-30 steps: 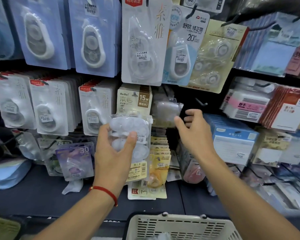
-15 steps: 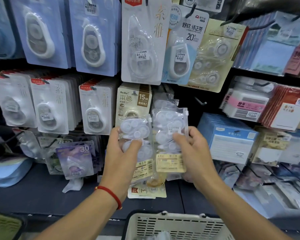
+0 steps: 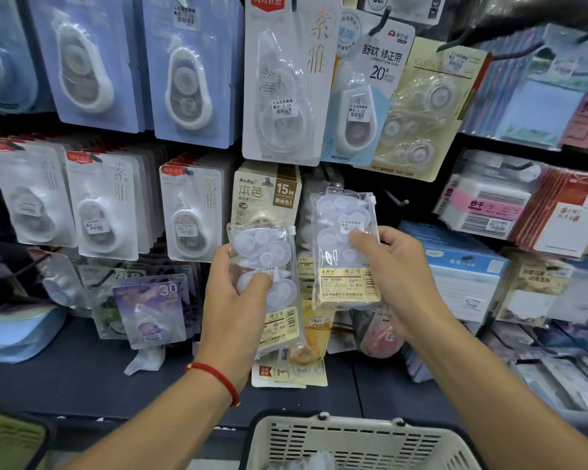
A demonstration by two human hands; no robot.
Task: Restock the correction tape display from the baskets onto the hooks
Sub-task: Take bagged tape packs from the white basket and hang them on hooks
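Note:
My left hand point(image 3: 233, 310) grips a clear bag of white correction tapes point(image 3: 265, 266) in front of the display, thumb across its front. My right hand point(image 3: 392, 276) holds a second clear bag of white correction tapes point(image 3: 345, 245) with a yellow label, beside the first and slightly higher. Both bags hang free in my hands, off any hook. An empty black hook point(image 3: 396, 198) sticks out just right of the second bag. A white basket point(image 3: 353, 439) stands below at the bottom edge, with some white packs inside.
Carded correction tapes point(image 3: 282, 79) fill the hooks above and to the left. A beige 15M pack point(image 3: 267, 195) hangs behind my left hand. Sticky notes and blue note pads point(image 3: 462, 276) crowd the right side. A dark shelf ledge point(image 3: 82, 368) runs below the hooks.
My right hand, empty and reaching toward the hooks a second ago, now holds a second bag of correction tapes and has drawn it out in front. The left hand kept its bag nearly still.

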